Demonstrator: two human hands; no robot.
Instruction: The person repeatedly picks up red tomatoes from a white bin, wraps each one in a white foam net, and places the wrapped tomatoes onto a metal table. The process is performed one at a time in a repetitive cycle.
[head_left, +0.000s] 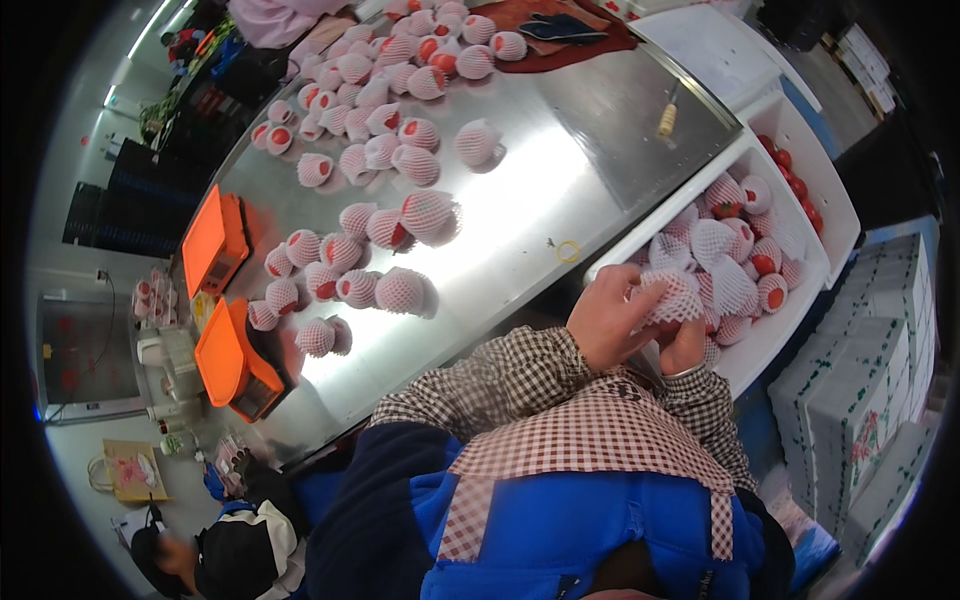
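My left hand (611, 315) and my right hand (682, 349) meet at the near left side of a white foam box (772, 341). Between them they grip a white foam fruit net (671, 296), with some red of a tomato-like fruit showing under its lower edge. My left fingers lie over the upper left of the net; my right thumb presses from below, and the other right fingers are mostly hidden. Inside the box, just beyond my hands, several red fruits in foam nets (765, 259) lie heaped with loose-looking netting (712, 244).
A steel table (517, 247) carries many netted fruits (397, 292), two orange scales (225, 356), a yellow-handled tool (666, 120), a yellow band (568, 251) and a dark glove (562, 28). Bare red fruits (801, 187) fill another foam box. Stacked cartons (840, 405) stand right; another person (247, 551) is lower left.
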